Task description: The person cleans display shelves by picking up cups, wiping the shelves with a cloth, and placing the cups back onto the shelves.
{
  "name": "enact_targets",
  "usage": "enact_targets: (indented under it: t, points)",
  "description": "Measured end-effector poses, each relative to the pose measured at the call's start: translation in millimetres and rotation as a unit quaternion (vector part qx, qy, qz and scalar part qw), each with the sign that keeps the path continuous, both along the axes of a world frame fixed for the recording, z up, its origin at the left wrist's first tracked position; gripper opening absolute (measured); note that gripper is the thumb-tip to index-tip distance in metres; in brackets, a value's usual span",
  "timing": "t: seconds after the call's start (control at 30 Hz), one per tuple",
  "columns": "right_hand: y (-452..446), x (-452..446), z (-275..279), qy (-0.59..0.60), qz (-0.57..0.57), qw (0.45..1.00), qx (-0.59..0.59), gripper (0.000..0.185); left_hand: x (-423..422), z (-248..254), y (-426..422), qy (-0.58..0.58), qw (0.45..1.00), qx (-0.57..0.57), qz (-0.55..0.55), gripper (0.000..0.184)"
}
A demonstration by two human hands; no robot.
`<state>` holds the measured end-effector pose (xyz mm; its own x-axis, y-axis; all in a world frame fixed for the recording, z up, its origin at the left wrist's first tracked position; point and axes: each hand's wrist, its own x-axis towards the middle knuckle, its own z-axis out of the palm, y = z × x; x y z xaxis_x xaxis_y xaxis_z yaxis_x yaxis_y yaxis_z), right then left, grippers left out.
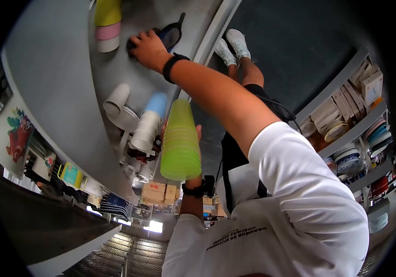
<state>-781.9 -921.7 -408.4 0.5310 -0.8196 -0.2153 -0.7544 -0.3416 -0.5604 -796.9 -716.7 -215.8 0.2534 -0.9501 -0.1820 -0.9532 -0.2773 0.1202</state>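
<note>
My left hand (pixel 199 132) is wrapped round a stack of several translucent green plastic cups (pixel 181 138); most of the palm is hidden behind them. Stretched across the grey shelf, my right hand (pixel 151 50) has its fingers curled over a small dark thing (pixel 131 47), which they mostly cover. Right beside those fingers lies a black oval object with a short handle (pixel 170 36), perhaps a small pan. Near the green stack are white cups topped by a light blue cup (pixel 156 104). A pale single cup (pixel 117 99) leans close by.
Yellow, pink and white stacked cups (pixel 108 31) stand along the grey shelf (pixel 154 11). Printed mugs (pixel 71 175) sit on a neighbouring shelf at left. Across the dark floor (pixel 290 41), another rack holds plates (pixel 348 157) and boxes (pixel 372 87). Cartons (pixel 154 191) show further off.
</note>
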Motion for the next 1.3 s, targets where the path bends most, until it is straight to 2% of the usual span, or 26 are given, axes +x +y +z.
enact_targets:
  t: [0.07, 0.17, 0.2, 0.23, 0.27, 0.3, 0.33, 0.37, 0.4, 0.43, 0.53, 0.6, 0.63, 0.67, 0.73, 0.87, 0.93, 1.0, 1.07, 1.1, 1.17, 1.2, 1.27, 1.3]
  points:
    - [26, -6, 3, -0.002, 0.095, 0.995, -0.007, 0.024, 0, 6, -1, -0.02, 1.0, 0.0, 0.022, 0.084]
    - [24, -32, -16, -0.064, 0.106, 0.99, -0.066, 0.017, -6, 23, -4, -0.029, 0.999, 0.014, 0.037, 0.082]
    - [14, -51, -17, -0.061, 0.083, 0.986, -0.13, 0.015, -8, 31, -5, -0.027, 0.999, 0.022, 0.029, 0.081]
    - [2, -62, -24, -0.086, 0.022, 0.989, -0.122, 0.022, -10, 38, -6, -0.028, 0.999, 0.029, 0.016, 0.081]
    - [-13, -76, -23, -0.061, 0.011, 0.992, -0.108, 0.032, -12, 42, -8, -0.025, 0.999, 0.028, -0.012, 0.081]
    - [-27, -87, -21, -0.004, 0.008, 0.991, -0.133, 0.037, -13, 46, -10, -0.022, 0.999, 0.027, -0.039, 0.081]
    - [-37, -90, -25, 0.039, -0.01, 0.993, -0.107, 0.04, -13, 48, -10, -0.02, 0.994, 0.028, -0.101, 0.082]
    - [-47, -98, -28, -0.031, -0.066, 0.986, -0.147, 0.04, -14, 44, -2, -0.018, 0.995, 0.027, -0.095, 0.082]
    - [-51, -101, -30, -0.101, -0.121, 0.97, -0.184, 0.042, -15, 37, 9, 0.071, 0.996, -0.008, -0.044, 0.09]
    - [-48, -97, -30, -0.102, -0.114, 0.971, -0.184, 0.042, -16, 32, 19, 0.159, 0.986, -0.045, 0.007, 0.099]
    - [-34, -85, -32, -0.058, -0.13, 0.969, -0.202, 0.041, -20, 29, 41, 0.228, 0.969, -0.075, 0.061, 0.094]
    - [-13, -72, -21, -0.017, -0.071, 0.982, -0.173, 0.061, -17, 19, 64, 0.258, 0.957, -0.092, 0.093, 0.093]
    - [3, -63, -8, 0.11, -0.039, 0.986, -0.121, 0.045, -17, 15, 75, 0.287, 0.945, -0.102, 0.119, 0.092]
    - [17, -56, -5, 0.129, 0.014, 0.988, -0.078, 0.051, -15, 18, 79, 0.294, 0.942, -0.108, 0.121, 0.092]
    - [52, -45, -4, 0.094, 0.086, 0.99, -0.054, 0.051, -8, 23, 81, 0.154, 0.987, -0.039, 0.028, 0.096]
    - [90, -53, 1, 0.02, 0.257, 0.966, -0.009, 0.044, 14, 5, 116, 0.169, 0.978, -0.109, 0.058, 0.094]
    - [77, -77, -26, -0.001, 0.236, 0.966, -0.101, 0.039, 29, -1, 126, 0.133, 0.981, -0.141, -0.01, 0.093]
    - [37, -103, 5, 0.039, 0.123, 0.991, -0.044, 0.035, 34, 8, 132, 0.151, 0.979, -0.137, 0.017, 0.094]
    - [17, -120, 14, 0.087, -0.023, 0.989, -0.119, 0.039, 31, 9, 127, 0.198, 0.952, -0.221, 0.074, 0.087]
    - [14, -119, 15, 0.093, -0.041, 0.986, -0.132, 0.038, 28, 11, 121, 0.198, 0.95, -0.226, 0.08, 0.087]
    - [28, -104, 14, 0.08, -0.021, 0.992, -0.1, 0.038, 11, 17, 104, 0.051, 0.982, -0.155, 0.092, 0.082]
    - [41, -93, 6, 0.064, -0.01, 0.996, -0.061, 0.038, 2, 18, 93, 0.054, 0.981, -0.157, 0.101, 0.082]
    - [64, -87, 8, -0.007, 0.098, 0.989, -0.11, 0.027, -13, 10, 60, 0.122, 0.963, -0.211, 0.118, 0.078]
    - [62, -90, 8, -0.012, 0.138, 0.985, -0.107, 0.027, -18, -7, 47, 0.15, 0.943, -0.27, 0.127, 0.081]
